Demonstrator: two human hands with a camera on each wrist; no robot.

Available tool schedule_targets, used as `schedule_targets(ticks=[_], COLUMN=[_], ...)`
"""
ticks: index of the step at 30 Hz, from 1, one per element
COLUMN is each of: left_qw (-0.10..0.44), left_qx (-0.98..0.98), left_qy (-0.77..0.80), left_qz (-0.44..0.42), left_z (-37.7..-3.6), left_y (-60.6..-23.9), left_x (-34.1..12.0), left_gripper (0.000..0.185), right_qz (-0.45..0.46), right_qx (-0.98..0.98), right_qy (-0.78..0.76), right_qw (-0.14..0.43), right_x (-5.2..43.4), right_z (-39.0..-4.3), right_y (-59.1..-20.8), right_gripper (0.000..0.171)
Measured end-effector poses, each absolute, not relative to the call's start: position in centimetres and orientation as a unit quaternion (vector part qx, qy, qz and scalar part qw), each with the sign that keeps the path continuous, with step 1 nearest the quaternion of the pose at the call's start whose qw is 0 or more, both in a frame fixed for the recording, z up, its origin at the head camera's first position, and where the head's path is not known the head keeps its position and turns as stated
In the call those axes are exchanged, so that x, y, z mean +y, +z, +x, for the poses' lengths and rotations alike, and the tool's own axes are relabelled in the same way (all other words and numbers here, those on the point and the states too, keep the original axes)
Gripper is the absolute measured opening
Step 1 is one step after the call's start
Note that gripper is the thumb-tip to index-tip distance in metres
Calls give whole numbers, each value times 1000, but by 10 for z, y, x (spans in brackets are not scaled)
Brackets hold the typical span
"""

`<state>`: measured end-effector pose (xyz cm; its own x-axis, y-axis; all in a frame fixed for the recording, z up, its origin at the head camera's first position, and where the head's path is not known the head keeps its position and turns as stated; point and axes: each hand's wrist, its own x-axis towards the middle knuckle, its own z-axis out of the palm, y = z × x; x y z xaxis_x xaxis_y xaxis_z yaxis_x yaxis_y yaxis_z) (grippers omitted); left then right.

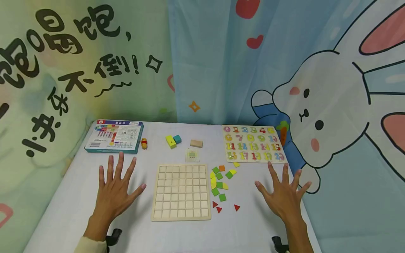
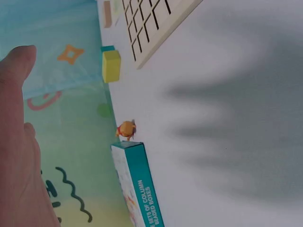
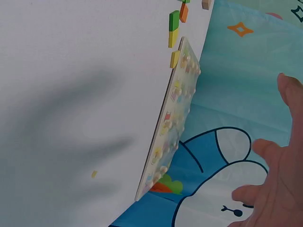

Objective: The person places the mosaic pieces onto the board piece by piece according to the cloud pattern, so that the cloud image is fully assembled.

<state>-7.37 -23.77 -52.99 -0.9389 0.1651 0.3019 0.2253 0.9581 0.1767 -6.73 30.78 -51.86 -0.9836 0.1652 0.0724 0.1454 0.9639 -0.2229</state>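
Pale wood, the board (image 1: 181, 192) lies between my spread left grip (image 1: 114, 193) and right grip (image 1: 282, 199), both holding nothing. Tiles (image 1: 219, 185) and triangles (image 1: 219, 209) sit loose to its right, none on it; I judge everything unstarted.

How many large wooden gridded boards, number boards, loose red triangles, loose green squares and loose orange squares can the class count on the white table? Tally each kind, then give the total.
Large wooden gridded board: 1
Number board: 1
Loose red triangles: 3
Loose green squares: 6
Loose orange square: 1
Total: 12
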Motion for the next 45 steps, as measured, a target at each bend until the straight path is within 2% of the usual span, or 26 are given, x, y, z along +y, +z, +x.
schedule_targets(ticks=[5,11,19,31,36,45], left_qw=[131,79,-56,-43,-45,-56], left_qx=[-980,-975,-959,-939,-935,-932], left_qy=[-113,-178,-259,-322,-333,-348], left_qz=[-96,-106,-104,-114,-112,-83], left_z=[-75,-72,-55,-57,-60,-61], left_y=[-529,-547,-587,-600,-600,-598], left_x=[-236,-220,-201,-191,-190,-186], left_gripper=[96,93,96,94,93,90], right_qz=[-71,-50,-35,-45,-41,-44], right_qx=[-987,-962,-941,-966,-962,-952], right_qy=[133,251,334,254,268,301], right_qw=[61,90,39,29,26,30], right_x=[304,275,217,189,189,186], right_z=[-74,-91,-126,-168,-173,-170], right_y=[-524,-542,-575,-599,-594,-582], right_gripper=[94,76,47,27,18,17])
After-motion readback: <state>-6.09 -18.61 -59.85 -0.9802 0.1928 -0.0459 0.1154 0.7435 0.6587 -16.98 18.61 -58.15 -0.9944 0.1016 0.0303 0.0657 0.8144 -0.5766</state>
